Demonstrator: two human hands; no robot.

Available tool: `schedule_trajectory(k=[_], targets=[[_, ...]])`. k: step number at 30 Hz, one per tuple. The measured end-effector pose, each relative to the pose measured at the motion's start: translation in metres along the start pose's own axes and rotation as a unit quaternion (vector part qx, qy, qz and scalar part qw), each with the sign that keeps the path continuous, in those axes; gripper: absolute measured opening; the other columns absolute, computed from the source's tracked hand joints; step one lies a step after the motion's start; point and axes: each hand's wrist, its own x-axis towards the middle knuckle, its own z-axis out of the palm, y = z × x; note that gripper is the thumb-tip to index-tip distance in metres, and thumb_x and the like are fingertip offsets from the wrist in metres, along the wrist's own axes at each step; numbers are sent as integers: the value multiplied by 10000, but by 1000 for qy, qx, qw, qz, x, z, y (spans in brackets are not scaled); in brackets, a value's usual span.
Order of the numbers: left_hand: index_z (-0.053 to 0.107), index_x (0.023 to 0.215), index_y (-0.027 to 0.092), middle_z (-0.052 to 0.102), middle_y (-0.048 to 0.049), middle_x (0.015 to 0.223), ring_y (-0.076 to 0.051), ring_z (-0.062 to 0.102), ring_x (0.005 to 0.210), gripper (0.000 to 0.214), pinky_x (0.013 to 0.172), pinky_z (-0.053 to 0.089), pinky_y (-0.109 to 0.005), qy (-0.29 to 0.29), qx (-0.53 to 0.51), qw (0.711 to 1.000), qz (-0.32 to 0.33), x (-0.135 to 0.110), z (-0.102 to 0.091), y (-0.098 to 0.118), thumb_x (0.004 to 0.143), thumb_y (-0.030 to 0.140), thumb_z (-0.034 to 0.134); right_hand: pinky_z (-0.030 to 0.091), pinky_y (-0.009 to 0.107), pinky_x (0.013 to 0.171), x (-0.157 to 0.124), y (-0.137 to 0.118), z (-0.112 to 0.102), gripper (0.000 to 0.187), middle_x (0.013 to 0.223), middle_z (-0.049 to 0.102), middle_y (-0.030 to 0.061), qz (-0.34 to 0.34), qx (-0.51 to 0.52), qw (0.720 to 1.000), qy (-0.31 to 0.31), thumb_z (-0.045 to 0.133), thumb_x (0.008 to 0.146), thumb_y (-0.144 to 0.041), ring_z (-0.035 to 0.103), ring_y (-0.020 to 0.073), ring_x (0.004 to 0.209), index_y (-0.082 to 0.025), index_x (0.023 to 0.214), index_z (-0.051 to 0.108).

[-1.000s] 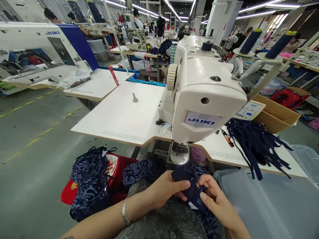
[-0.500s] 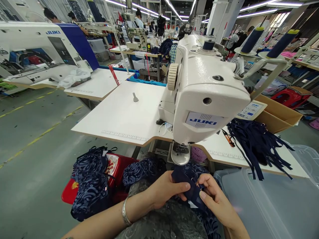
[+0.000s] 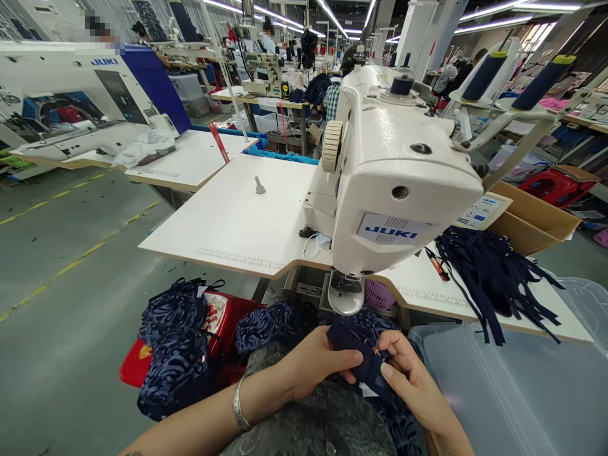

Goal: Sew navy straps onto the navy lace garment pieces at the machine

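Navy cloth (image 3: 350, 337) stretched between the two hands: left hand (image 3: 323, 360) pinches it, thumb on top; right hand (image 3: 412, 372) grips its right side, fingers curled. Plastic bin (image 3: 522, 392) to their right; patterned garments (image 3: 173, 354) left, on red stool (image 3: 132, 366). Machine (image 3: 403, 171) ahead; spools (image 3: 484, 77) beyond, rightward.

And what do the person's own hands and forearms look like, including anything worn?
The ungloved left hand has a broad, silver-coloured, metal-looking bracelet around its wrist. The ungloved right hand shows no bracelet. No sleeve shows on the left forearm or right forearm.
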Motion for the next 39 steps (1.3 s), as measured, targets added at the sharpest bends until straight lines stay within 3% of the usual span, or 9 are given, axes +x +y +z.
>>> schedule_trajectory(k=[7,13,20,29,39], targets=[[726,773,123,631,-24,710,-117,529,616,239,587,471,-234,2,-1,1000,-3,-2,2,4,685,341,770,354,220,547,-1,1,4,277,869,514,8,-4,12,999,38,537,878,-505,419,127,634,-259,985,465],[733,793,121,647,-33,728,-129,547,638,255,583,482,-239,6,2,1000,-1,-1,0,2,685,348,772,365,221,568,0,0,3,303,920,522,12,2,9,1000,23,537,870,-532,429,129,640,-263,983,455],[739,897,95,674,-60,789,-133,571,660,309,595,506,-245,4,-1,1000,-2,0,-2,-1,702,332,769,329,220,581,0,0,1,250,852,433,-28,4,43,999,-4,538,896,-495,345,110,607,-290,1001,439],[745,871,119,668,-40,781,-103,552,648,201,577,500,-202,-11,1,1000,14,1,-4,-6,762,288,726,306,221,575,0,5,2,247,852,450,-28,-11,77,997,-7,558,893,-477,340,103,609,-286,998,440],[750,924,111,678,-50,782,-105,557,644,246,576,504,-208,-7,2,1000,13,2,-4,-6,756,291,732,293,219,570,1,5,4,268,820,417,-35,-8,74,997,4,562,884,-494,328,105,608,-277,978,437]])
